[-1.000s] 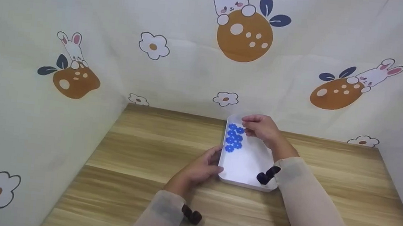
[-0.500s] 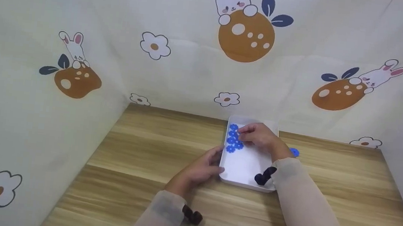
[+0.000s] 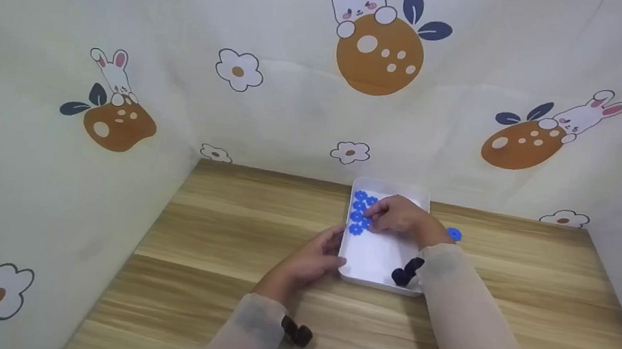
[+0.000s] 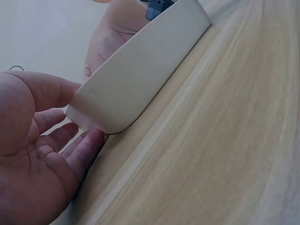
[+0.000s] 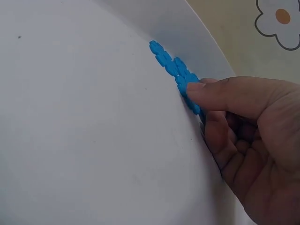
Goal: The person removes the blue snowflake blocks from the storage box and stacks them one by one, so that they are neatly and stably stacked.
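Observation:
My left hand (image 3: pixel 309 260) holds the white tray (image 3: pixel 370 257) at its near left corner, thumb at the rim and fingers along the outside wall. In the left wrist view, the thumb and fingers close around the tray's corner (image 4: pixel 101 105). Several blue flower-shaped pieces (image 3: pixel 357 217) lie packed in two columns along the tray's left side. Over the right column, my right hand (image 3: pixel 401 214) has its thumb and bent forefinger pinched at one blue flower-shaped piece (image 5: pixel 183 84). The hand covers part of that column.
Another blue piece (image 3: pixel 454 234) lies on the wooden table (image 3: pixel 213 228), right of the tray, beside my right wrist. The patterned cloth wall (image 3: pixel 282 119) rises just behind the tray. Dark wrist cameras (image 3: pixel 406 272) hang from both sleeves, the right one over the tray.
My right hand has come down from the far end of the right column towards its near end. The blue piece outside the tray has come into view. The left hand stays in place.

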A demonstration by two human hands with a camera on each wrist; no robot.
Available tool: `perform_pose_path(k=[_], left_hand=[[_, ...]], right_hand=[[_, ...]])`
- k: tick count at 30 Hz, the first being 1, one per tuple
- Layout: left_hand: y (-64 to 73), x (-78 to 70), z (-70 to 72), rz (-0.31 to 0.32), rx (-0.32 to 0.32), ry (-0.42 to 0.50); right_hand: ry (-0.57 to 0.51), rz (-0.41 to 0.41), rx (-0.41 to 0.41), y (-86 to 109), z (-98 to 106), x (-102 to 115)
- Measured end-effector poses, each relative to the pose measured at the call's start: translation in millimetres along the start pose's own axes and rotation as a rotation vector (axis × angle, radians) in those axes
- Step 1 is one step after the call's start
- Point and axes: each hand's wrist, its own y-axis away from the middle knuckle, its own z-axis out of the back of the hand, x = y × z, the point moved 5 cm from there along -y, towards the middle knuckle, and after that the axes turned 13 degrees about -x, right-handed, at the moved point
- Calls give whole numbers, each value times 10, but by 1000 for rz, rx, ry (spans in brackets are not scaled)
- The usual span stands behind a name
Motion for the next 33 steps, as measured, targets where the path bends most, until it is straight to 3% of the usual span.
perform_pose_path(k=[21, 33], left_hand=[[0, 13, 8, 19, -1, 0], [-9, 9, -7, -10, 9, 9]], right_hand=[[90, -29, 3, 52, -14, 68], [116, 17, -17, 53, -30, 82]])
